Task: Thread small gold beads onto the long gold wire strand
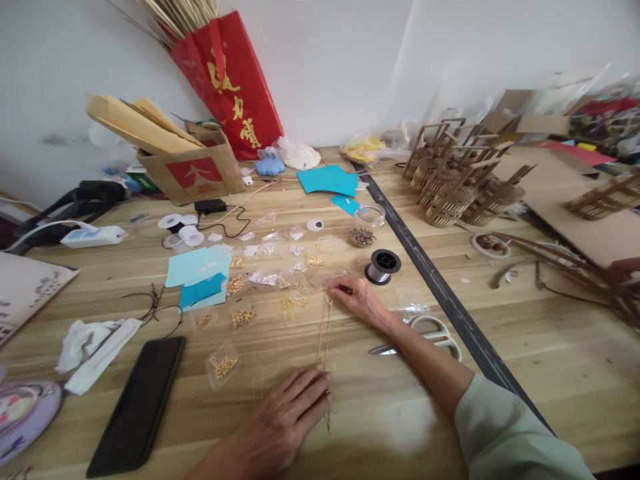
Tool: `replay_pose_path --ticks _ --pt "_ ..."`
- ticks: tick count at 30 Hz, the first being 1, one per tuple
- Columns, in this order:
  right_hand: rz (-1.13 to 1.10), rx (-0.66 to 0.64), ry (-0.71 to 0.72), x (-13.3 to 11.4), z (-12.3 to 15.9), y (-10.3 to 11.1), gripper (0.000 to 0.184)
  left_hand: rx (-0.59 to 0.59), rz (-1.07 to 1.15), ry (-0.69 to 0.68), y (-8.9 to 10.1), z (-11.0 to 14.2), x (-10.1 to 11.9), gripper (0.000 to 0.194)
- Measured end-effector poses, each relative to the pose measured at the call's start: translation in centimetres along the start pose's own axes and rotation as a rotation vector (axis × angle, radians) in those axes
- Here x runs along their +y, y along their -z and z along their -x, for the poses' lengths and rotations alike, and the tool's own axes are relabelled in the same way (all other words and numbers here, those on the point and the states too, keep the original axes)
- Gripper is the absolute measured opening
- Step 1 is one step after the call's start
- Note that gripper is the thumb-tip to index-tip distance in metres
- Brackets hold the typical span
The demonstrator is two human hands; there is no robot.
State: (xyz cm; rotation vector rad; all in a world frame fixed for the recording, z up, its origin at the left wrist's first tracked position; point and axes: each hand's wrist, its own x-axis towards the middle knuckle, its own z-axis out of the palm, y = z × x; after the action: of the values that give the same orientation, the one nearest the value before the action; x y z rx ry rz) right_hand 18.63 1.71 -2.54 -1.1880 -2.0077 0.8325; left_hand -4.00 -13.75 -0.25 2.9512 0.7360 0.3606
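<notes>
Wooden tabletop (pixel 385 413) bears a gold chain (pixel 328 330), right hand (pixel 363 300) pinching its far end, flattened left hand (pixel 287 412) across it.

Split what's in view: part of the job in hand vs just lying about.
Job: gold chain, left hand on it, right hand at its far end; probably the loose gold pieces beside it.

Lying about, apparently: phone, red bag, power strip, brown slatted baskets.

one head-worn view, from above the near side of the wooden table (pixel 385 413), facing forward and down, close, wall (pixel 345 80) beyond it
</notes>
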Motion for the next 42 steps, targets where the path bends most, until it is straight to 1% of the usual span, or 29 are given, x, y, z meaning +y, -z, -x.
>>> replay_pose_path --ticks 6,10,20,24,29,31,36,39,42 --pt "0.056 -0.016 0.092 -0.4 0.1 0.3 0.014 0.013 0.059 -0.008 -0.2 0.7 0.2 0.040" --pt "0.125 -0.048 0.142 -0.5 0.2 0.4 0.014 0.023 0.072 -0.020 -0.3 0.8 0.3 0.036" --pt "0.145 -0.049 0.186 -0.1 0.2 0.0 0.012 0.100 0.090 -0.042 -0.5 0.7 0.2 0.033" --pt "0.144 -0.045 0.182 -0.2 0.3 0.0 0.011 0.064 0.094 -0.049 -0.4 0.6 0.1 0.034" --pt "0.133 -0.045 0.166 -0.1 0.3 0.0 0.013 0.036 0.087 -0.040 0.3 0.2 0.1 0.035" --pt "0.134 -0.045 0.170 -0.1 0.3 0.0 0.014 0.039 0.083 -0.028 0.5 -0.1 0.0 0.035" --pt "0.127 -0.062 0.177 0.0 0.2 0.1 0.015 0.097 0.059 0.007 0.9 -0.8 -1.0 0.036" --pt "0.104 -0.059 0.167 0.0 0.2 0.1 0.014 0.060 0.032 0.080 1.5 -1.6 -1.9 0.042" --pt "0.092 -0.064 0.141 0.0 0.2 0.1 0.013 0.035 0.040 0.159 1.8 -2.5 -2.8 0.041"
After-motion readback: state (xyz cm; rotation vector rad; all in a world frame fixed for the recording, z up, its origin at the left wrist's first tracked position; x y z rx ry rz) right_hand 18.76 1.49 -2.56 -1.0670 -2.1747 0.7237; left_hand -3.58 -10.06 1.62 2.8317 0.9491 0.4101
